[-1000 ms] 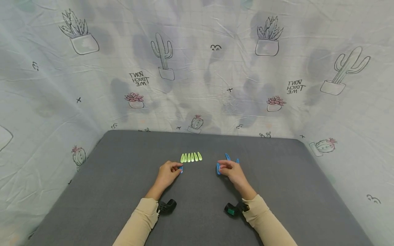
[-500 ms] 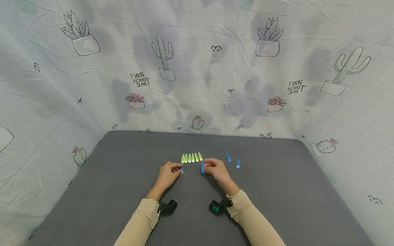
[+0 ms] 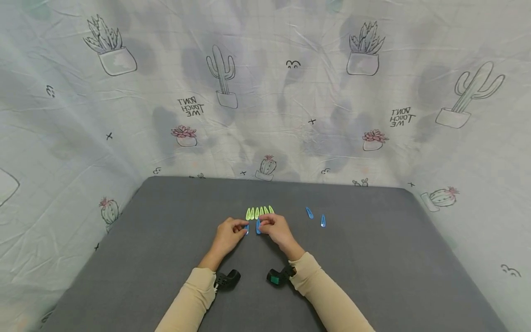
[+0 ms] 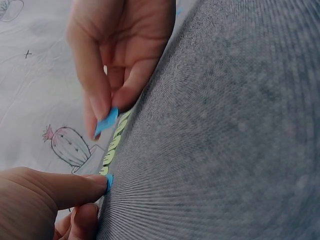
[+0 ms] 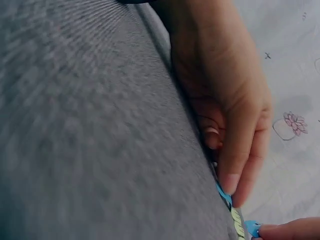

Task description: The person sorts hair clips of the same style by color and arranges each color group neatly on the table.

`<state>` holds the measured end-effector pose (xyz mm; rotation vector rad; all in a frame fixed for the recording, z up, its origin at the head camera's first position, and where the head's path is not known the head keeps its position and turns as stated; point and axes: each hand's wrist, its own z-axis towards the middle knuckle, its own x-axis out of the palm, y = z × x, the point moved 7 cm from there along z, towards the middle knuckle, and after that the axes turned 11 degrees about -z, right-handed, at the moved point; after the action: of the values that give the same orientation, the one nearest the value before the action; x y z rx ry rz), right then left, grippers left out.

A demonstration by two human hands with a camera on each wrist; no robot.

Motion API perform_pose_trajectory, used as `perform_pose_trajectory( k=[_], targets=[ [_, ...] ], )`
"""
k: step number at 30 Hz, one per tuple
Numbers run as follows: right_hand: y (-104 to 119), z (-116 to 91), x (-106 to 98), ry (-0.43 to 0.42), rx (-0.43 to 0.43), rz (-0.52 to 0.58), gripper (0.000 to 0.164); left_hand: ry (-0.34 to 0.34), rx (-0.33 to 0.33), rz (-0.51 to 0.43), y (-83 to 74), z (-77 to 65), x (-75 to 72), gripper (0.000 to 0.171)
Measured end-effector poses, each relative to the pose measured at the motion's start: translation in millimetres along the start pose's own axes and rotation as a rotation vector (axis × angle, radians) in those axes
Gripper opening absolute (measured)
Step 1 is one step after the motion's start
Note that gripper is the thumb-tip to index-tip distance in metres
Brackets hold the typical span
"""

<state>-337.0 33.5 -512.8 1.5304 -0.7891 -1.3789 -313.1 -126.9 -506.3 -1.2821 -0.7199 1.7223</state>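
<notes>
My left hand (image 3: 227, 235) is low at the table, thumb and fingertips on a blue snap hair clip (image 4: 109, 182) below the left end of a row of green hair clips (image 3: 256, 213). Just right of it, my right hand (image 3: 279, 232) pinches a second blue hair clip (image 3: 258, 226) between thumb and fingers. That clip appears tilted in the left wrist view, where the right hand (image 4: 122, 50) comes from above. In the right wrist view, the left thumb and index finger stand over the first clip (image 5: 225, 196). Fingers partly cover both clips.
Two loose blue hair clips, one angled (image 3: 309, 212) and one nearly straight (image 3: 323, 221), lie to the right on the dark grey table (image 3: 373, 258). A pale curtain (image 3: 265, 92) printed with cacti hangs behind the table's far edge.
My right hand has carried its blue hair clip leftward from near the loose ones to below the green row, close to my left hand. The left hand has stayed nearly in place.
</notes>
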Motion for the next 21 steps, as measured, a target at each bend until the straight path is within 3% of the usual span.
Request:
perform_pose_trajectory(
  k=[10,21],
  targets=[
    [5.9,5.9,11.6,-0.052,-0.073,-0.256,0.028,0.015,0.004,0.004,0.2,-0.7,1.9,0.018],
    [12.3,9.6,16.6,-0.093,-0.083,-0.381,0.021,0.004,0.010,-0.009,0.8,0.9,0.6,0.017]
  ],
)
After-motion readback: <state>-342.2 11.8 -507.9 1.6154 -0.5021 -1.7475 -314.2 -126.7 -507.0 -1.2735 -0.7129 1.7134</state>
